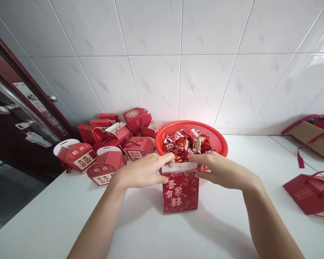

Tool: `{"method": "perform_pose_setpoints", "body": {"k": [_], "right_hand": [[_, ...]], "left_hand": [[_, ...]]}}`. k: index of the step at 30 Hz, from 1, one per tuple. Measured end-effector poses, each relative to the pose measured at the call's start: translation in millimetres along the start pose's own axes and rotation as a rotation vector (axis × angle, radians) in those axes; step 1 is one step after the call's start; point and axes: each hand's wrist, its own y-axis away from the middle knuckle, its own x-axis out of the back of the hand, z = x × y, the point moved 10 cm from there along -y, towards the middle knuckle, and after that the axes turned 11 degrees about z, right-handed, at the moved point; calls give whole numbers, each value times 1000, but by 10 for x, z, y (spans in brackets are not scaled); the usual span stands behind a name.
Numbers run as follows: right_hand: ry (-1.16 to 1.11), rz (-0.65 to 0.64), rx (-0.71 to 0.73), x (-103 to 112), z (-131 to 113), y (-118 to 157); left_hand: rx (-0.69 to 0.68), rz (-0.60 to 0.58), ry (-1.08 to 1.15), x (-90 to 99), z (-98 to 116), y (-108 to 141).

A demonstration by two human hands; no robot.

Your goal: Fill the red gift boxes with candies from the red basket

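Note:
A red gift box [181,196] with pale Chinese characters stands upright on the white table in front of me. Its white-lined top flap [180,167] shows between my hands. My left hand [148,169] grips the box's upper left edge, thumb on the front and fingers curled at the flap. On the upper right edge, my right hand [218,169] pinches the box in the same way. Right behind it sits a red plastic basket [218,140] holding many wrapped candies [182,144]. The fingertips behind the flap are partly hidden.
Several red gift boxes [118,131] are heaped at the left, some with raised white-lined flaps. At the right lie a red box with a cord handle [310,194] and a cardboard box [310,138] with red ribbon. A tiled wall [153,79] rises behind; a dark door [21,122] stands left.

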Motion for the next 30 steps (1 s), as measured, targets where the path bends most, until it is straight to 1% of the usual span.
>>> {"method": "perform_pose_setpoints", "body": {"k": [3,9,13,16,21,24,26,30], "right_hand": [[-3,-7,2,-36,0,-46],[-40,-11,-4,-73,4,-83],[-57,-12,13,-59,-31,-87],[-58,2,-1,-46,-29,-100],[-93,39,-18,-88,27,-165],[-158,68,21,-91,76,-218],[-286,92,70,-46,88,-242],[-572,218,142,178,105,-246]], "left_hand": [[4,29,33,18,-11,-19],[-57,32,92,3,-21,-52],[-133,24,120,9,42,-73],[-160,19,161,15,73,-94],[-168,46,175,20,30,-143],[-158,51,227,18,-44,-168],[-141,105,293,80,-101,-187],[-124,317,485,330,-157,-178]]}}
